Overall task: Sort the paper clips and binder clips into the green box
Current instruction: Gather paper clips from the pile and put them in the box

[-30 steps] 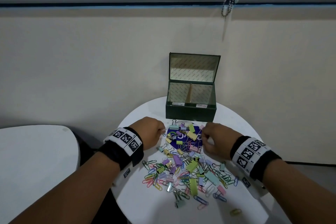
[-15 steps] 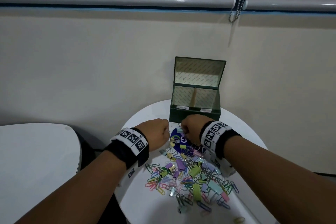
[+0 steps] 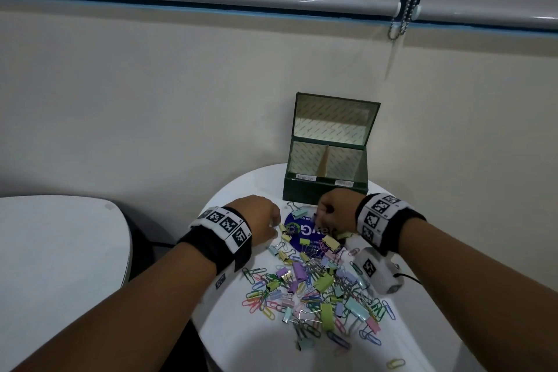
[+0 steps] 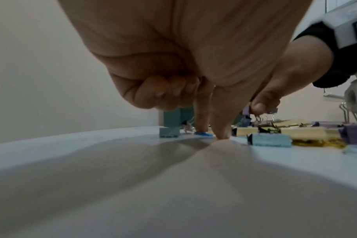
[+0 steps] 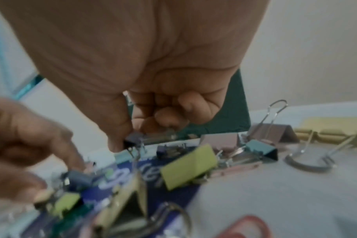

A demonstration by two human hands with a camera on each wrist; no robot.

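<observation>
- Since the earlier frames, the right hand (image 3: 335, 208) had crossed from the pile's right edge to just before the green box (image 3: 326, 190), while the left hand (image 3: 261, 217) stayed at the pile's left edge.
- On the white desk (image 3: 241, 341), loose paper clips (image 3: 256, 302) and binder clips (image 3: 324, 281) lay heaped, well short of the open box, whose two compartments looked bare.
- Only the right wrist view showed that grip: thumb and curled fingers (image 5: 163, 116) pinching a small dark binder clip (image 5: 132, 140) above a blue sticker (image 5: 149, 175).
- Only the left wrist view showed the left hand's thumb (image 4: 220, 128) and forefinger pressing down on the desk (image 4: 173, 185), the other fingers curled, holding nothing visible.
</observation>
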